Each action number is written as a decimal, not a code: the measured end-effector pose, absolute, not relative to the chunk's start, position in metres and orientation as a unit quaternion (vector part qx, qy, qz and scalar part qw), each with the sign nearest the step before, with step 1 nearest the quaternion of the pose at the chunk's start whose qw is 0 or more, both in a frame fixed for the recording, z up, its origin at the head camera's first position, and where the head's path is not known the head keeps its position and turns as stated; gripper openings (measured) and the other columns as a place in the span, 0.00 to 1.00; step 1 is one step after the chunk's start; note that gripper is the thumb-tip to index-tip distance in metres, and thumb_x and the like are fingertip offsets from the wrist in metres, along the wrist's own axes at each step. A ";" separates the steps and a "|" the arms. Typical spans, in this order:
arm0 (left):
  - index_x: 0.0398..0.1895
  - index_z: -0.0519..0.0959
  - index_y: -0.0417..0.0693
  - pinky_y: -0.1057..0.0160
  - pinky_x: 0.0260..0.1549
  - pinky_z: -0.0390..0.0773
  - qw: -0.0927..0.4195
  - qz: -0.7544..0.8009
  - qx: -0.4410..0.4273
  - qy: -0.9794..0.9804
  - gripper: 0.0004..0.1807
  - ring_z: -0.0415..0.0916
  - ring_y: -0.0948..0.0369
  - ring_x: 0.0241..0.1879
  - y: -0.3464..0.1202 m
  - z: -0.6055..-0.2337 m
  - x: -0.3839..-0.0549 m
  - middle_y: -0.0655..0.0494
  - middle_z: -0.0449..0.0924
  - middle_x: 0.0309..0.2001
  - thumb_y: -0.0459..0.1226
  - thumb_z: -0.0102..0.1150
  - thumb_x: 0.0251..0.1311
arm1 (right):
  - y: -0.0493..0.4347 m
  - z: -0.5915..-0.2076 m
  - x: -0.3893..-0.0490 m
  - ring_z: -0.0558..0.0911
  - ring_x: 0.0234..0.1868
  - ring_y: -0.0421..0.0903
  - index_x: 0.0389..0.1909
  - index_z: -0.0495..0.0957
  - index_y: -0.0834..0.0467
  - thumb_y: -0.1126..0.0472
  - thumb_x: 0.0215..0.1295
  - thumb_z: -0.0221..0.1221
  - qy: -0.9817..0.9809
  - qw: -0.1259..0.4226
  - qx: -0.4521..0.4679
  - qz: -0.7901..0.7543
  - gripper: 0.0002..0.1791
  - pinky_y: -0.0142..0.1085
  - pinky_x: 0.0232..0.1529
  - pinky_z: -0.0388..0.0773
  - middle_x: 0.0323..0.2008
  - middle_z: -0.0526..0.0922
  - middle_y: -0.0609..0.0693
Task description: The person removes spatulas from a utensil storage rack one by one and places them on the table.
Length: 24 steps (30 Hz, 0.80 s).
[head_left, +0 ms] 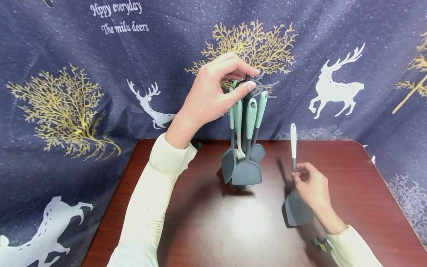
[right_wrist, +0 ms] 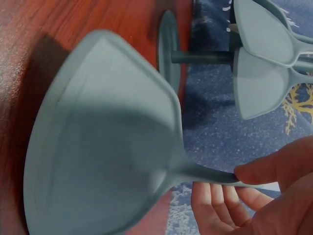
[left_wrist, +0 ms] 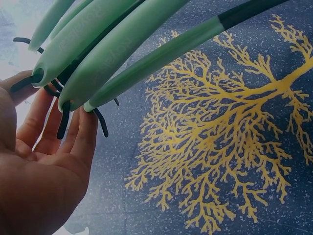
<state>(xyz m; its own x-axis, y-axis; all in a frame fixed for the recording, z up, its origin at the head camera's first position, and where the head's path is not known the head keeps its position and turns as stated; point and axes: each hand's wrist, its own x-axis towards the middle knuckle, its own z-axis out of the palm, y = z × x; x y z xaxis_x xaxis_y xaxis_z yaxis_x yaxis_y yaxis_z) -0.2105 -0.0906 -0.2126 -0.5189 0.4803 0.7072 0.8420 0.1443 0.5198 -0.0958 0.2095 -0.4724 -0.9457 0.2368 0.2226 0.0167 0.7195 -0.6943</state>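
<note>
- The right hand is pinching a grey turner by its neck, lower right of the head view; thumb and fingers are clamping it, the blade pointing down; whether the blade is touching the table cannot be told
- The left hand is curling round the top of a utensil stand, upper centre of the head view
- The right wrist view is showing the stand's round base, upper centre; in the head view hanging utensils are mostly covering it
- The left wrist view is showing black hooks passing through green handles
- The red-brown table is reflecting glare; a dark blue cloth is hanging behind, bearing white deer and golden trees
- Handles are carrying lettering beginning "Royal", the rest blurred; the cloth's upper left is reading "Hppy everyday" and "The milu deers"
</note>
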 end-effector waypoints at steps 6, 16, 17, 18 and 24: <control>0.49 0.89 0.41 0.65 0.59 0.84 0.194 -0.470 -0.453 -0.732 0.09 0.82 0.62 0.49 -0.092 -0.211 -0.210 0.50 0.85 0.46 0.31 0.72 0.67 | 0.211 -0.475 -0.098 0.84 0.28 0.41 0.48 0.84 0.58 0.65 0.68 0.66 -0.924 0.130 -0.073 0.351 0.10 0.35 0.33 0.77 0.36 0.91 0.55; 0.49 0.89 0.42 0.65 0.59 0.84 0.188 -0.475 -0.450 -0.732 0.10 0.82 0.62 0.49 -0.094 -0.211 -0.211 0.51 0.84 0.46 0.32 0.72 0.67 | 0.210 -0.482 -0.096 0.88 0.33 0.50 0.48 0.83 0.62 0.67 0.65 0.64 -0.932 0.087 -0.057 0.347 0.12 0.39 0.32 0.81 0.34 0.90 0.56; 0.49 0.89 0.42 0.65 0.59 0.84 0.187 -0.476 -0.450 -0.732 0.10 0.82 0.62 0.49 -0.093 -0.212 -0.210 0.51 0.84 0.46 0.32 0.72 0.67 | 0.210 -0.482 -0.096 0.88 0.33 0.50 0.48 0.83 0.63 0.67 0.65 0.63 -0.932 0.083 -0.057 0.347 0.12 0.39 0.32 0.81 0.34 0.90 0.56; 0.50 0.89 0.42 0.65 0.59 0.84 0.187 -0.476 -0.451 -0.732 0.10 0.82 0.62 0.49 -0.093 -0.212 -0.210 0.51 0.84 0.46 0.32 0.72 0.67 | 0.210 -0.484 -0.095 0.88 0.33 0.50 0.48 0.83 0.63 0.68 0.65 0.63 -0.933 0.078 -0.057 0.347 0.12 0.39 0.33 0.81 0.33 0.90 0.55; 0.50 0.89 0.44 0.66 0.59 0.84 0.188 -0.472 -0.451 -0.734 0.10 0.81 0.65 0.49 -0.093 -0.213 -0.210 0.54 0.84 0.46 0.33 0.72 0.67 | 0.208 -0.491 -0.092 0.88 0.33 0.50 0.47 0.82 0.65 0.66 0.65 0.65 -0.941 0.061 -0.042 0.330 0.11 0.43 0.34 0.83 0.31 0.89 0.54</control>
<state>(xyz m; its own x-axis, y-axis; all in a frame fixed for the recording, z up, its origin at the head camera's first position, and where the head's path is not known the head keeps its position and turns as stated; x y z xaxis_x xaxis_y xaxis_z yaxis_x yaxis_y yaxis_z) -0.2097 -0.0933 -0.2127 -0.5230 0.4835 0.7019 0.8392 0.1481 0.5232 -0.0925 0.2079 -0.4913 -0.9891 0.1191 0.0862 0.0391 0.7784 -0.6266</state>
